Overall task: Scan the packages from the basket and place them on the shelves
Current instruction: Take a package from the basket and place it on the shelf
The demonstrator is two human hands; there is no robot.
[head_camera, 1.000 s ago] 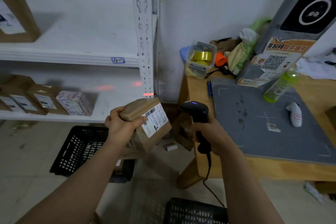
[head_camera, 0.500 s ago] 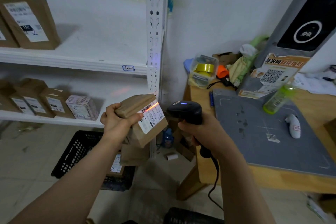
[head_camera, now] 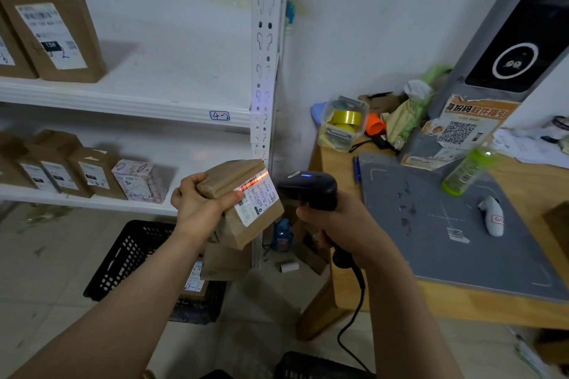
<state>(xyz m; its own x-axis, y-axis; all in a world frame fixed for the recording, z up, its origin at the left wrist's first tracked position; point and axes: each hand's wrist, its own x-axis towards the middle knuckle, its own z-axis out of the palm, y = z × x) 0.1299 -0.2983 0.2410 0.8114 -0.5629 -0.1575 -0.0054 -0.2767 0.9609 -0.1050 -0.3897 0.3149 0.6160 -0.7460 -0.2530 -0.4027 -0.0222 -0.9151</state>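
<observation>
Closest to me, the right hand (head_camera: pixel 335 224) is wrapped round the grip of the black scanner (head_camera: pixel 308 189), whose nose is aimed left. Just beside it, the left hand (head_camera: pixel 200 206) grips a brown package (head_camera: pixel 261 221) with the thumb on its front. A red line crosses the barcode on its label (head_camera: pixel 258 198). Below, on the floor, I see the black basket (head_camera: pixel 129 255). The desk (head_camera: pixel 462 311) stands to the right. Farther back, the white shelves (head_camera: pixel 123 104) carry boxed parcels (head_camera: pixel 92 175).

- Dim, cool indoor light; soft shadows lie across the shelves (head_camera: pixel 123 103).
- A red scan line (head_camera: pixel 255 181) glows on the package (head_camera: pixel 255 201) label.
- Frame edges bow outward.
</observation>
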